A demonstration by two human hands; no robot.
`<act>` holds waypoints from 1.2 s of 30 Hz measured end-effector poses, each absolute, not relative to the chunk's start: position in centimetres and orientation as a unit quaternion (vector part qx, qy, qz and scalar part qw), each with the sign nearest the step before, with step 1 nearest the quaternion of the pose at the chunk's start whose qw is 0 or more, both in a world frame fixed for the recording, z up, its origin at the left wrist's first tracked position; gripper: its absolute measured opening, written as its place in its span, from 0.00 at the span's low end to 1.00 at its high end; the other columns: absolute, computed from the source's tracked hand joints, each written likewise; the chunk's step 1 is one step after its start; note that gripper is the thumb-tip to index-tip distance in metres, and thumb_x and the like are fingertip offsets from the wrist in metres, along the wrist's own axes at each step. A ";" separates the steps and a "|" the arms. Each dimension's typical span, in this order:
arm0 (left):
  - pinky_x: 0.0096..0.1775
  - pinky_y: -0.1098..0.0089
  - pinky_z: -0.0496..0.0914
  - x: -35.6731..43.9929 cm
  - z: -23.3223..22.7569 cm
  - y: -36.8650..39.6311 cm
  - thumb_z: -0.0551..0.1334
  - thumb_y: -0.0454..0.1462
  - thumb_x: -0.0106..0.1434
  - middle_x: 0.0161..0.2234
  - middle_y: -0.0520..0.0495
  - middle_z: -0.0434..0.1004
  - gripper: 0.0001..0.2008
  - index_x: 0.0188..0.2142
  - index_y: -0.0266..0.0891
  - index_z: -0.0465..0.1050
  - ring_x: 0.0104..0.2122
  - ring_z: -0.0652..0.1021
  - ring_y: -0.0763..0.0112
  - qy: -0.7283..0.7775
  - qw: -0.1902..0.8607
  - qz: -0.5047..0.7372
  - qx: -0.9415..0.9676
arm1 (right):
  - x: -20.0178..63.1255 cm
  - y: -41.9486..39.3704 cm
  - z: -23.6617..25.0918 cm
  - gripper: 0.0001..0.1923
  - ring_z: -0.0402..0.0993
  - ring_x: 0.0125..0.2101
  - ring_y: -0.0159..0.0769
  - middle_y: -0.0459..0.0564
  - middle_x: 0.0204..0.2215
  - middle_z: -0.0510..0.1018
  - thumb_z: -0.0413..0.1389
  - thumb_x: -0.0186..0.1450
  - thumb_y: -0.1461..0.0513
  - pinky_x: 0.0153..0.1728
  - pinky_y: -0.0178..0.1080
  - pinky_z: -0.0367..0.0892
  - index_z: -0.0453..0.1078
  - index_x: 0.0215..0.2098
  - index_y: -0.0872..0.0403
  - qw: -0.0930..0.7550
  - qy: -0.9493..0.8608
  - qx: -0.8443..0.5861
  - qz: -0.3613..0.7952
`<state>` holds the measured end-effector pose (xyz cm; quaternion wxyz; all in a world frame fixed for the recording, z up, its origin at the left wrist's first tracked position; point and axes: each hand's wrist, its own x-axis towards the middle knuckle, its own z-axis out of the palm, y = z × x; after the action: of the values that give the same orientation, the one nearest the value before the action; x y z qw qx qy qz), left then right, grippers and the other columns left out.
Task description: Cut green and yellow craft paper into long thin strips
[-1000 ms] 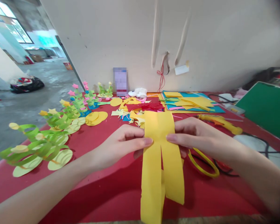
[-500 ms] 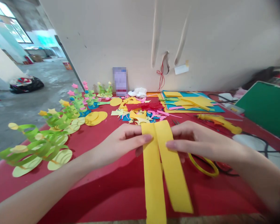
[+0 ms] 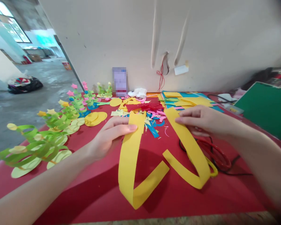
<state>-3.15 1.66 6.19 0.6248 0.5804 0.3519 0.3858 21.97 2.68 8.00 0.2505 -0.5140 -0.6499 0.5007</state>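
My left hand (image 3: 113,132) pinches the upper end of a yellow paper strip (image 3: 127,162), thumb in front and fingers behind. The strip hangs down and folds back up to the right near its bottom. Another yellow paper strip (image 3: 189,140) is pinched at its top by my right hand (image 3: 200,120). It slants down to the right, then bends back toward the left. A gap separates the two strips, with their loose ends close together in the middle. Yellow-handled scissors (image 3: 214,170) lie partly hidden behind the right strip, beside red-handled scissors (image 3: 221,153).
Paper scraps (image 3: 152,120) lie in a heap on the red table (image 3: 89,193). Curly green paper flowers (image 3: 32,140) on round bases line the left side, near yellow paper discs (image 3: 96,118). Coloured sheets (image 3: 194,100), a phone (image 3: 120,82) and a green board (image 3: 267,109) are toward the back and right.
My hands have moved apart, and the two strips that lay side by side are now separated. Their lower ends now fold back, and the glue gun is hidden behind my right hand.
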 end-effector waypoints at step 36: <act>0.20 0.77 0.56 -1.4 6.4 1.0 0.56 0.39 0.59 0.15 0.57 0.60 0.14 0.18 0.37 0.63 0.17 0.62 0.80 0.402 0.435 0.315 0.742 | 17.6 0.2 7.7 0.06 0.66 0.22 0.24 0.42 0.25 0.72 0.52 0.58 0.61 0.19 0.27 0.58 0.68 0.34 0.51 0.298 -0.716 -0.421 0.470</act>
<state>-1.44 1.01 6.42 0.4347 0.7417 0.4020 0.3150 17.57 0.24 7.74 0.2982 -0.4207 -0.7162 0.4702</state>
